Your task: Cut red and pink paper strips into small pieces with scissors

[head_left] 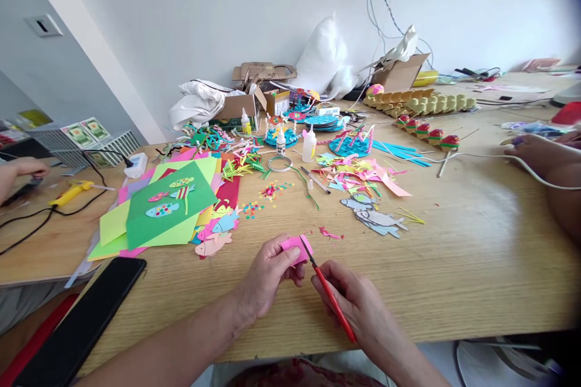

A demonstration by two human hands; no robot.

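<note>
Cardboard box (pixel 236 110) holds white cloth (pixel 198 103); bare tabletop (pixel 472 266) right of hands. Left hand (pixel 271 266) pinches pink paper (pixel 298 249); right hand (pixel 351 293) grips scissors (pixel 330 296) (red-handled).

your one view sits on your head, facing forward and slightly down over the table (pixel 454 266), hands close below, wall (pixel 181 12) beyond.

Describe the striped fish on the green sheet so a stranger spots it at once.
On the left of the wooden table, find the spread of coloured paper topped by a green sheet. Four small paper fish lie there. The striped fish is the only one with bold red and white bands.
</note>
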